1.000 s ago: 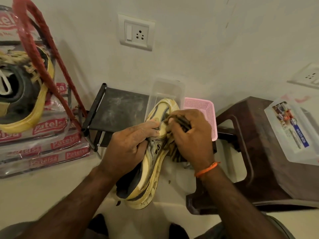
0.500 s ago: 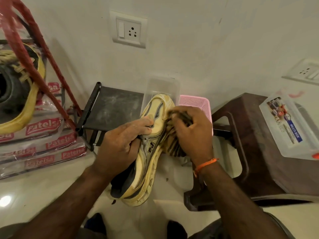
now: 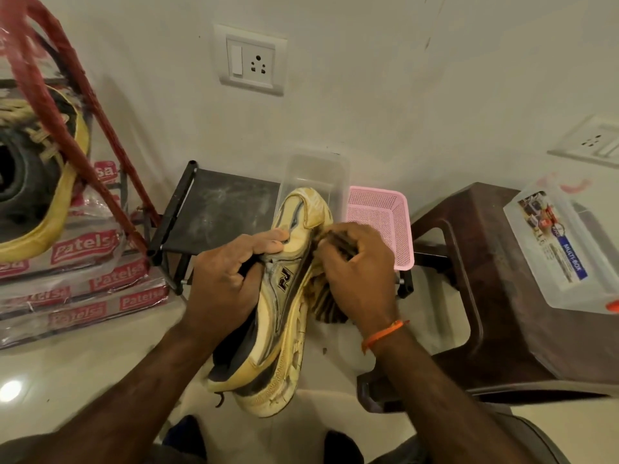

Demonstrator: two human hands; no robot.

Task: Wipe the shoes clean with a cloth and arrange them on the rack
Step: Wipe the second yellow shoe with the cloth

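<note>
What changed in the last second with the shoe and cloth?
Little. The right hand shifted the striped cloth slightly along the yellow shoe, near the sole edge. The left hand still grips the shoe; nothing taken up or let go.

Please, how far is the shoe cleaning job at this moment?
Done, it seems: another shoe already sits on the red rack at left; whether it was wiped cannot be told. In hand: the left hand grips a yellow sneaker while the right hand presses a dark cloth against its sole side. Left: finish wiping, then place this sneaker on the rack.
</note>
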